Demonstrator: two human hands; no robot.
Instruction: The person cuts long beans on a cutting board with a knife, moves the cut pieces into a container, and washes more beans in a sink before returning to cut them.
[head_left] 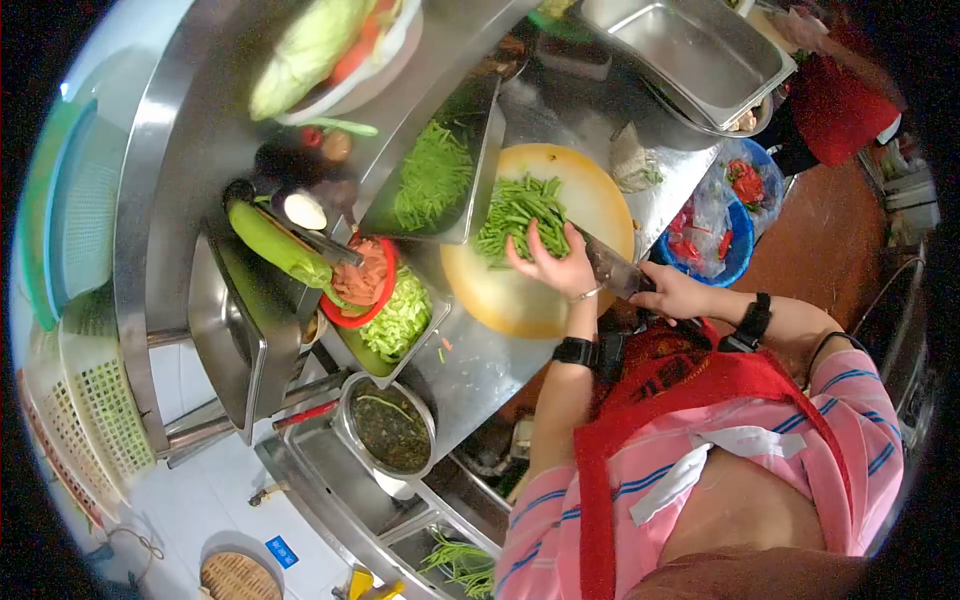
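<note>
Working at a stainless-steel counter (468,385), with a reddish-brown floor (815,230) on the right and a sink (325,475) at lower left. Gripping a cleaver (613,268) in the closed right hand (672,290), blade across the edge of a round cutting board (490,290). Holding the left hand (557,265), fingers parted, against the near side of cut green beans (512,208), heaped on the board just beyond the palm.

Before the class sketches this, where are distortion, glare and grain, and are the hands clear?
Head view: wide-angle distortion bows the steel shelf, corners black; head view: glare whitens the steel table near the blue basin; head view: grain speckles the upper right, but the left hand and right hand look fairly clear.
</note>
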